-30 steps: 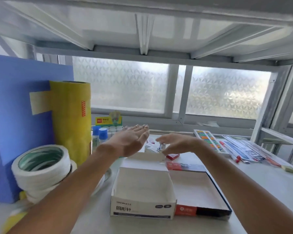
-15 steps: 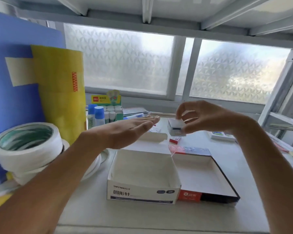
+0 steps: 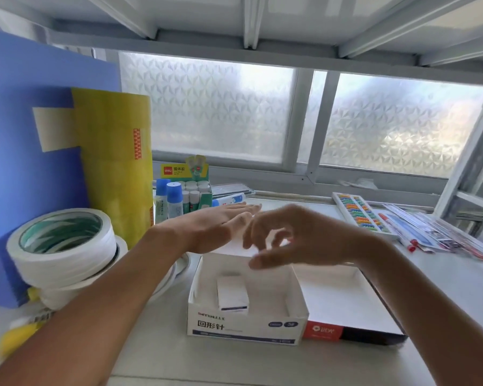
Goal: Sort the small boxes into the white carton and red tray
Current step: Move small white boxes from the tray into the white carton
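With one small white box (image 3: 232, 295) lying in the white carton (image 3: 246, 327) beside the red tray (image 3: 346, 332), both hands' grips are seen loose and empty, so later boxes could be missorted.

The open white cardboard carton (image 3: 247, 324) sits on the pale flat surface (image 3: 444, 296). One small white box (image 3: 232, 296) lies in it. The flat red-fronted tray (image 3: 346, 302) touches the carton at its 3 o'clock. At the carton's 9 o'clock stands a stack of white tape rolls (image 3: 62, 246). At 11 o'clock, farther back, stand blue-capped glue bottles (image 3: 169, 201). Both hands hover over the carton's 12 o'clock edge.
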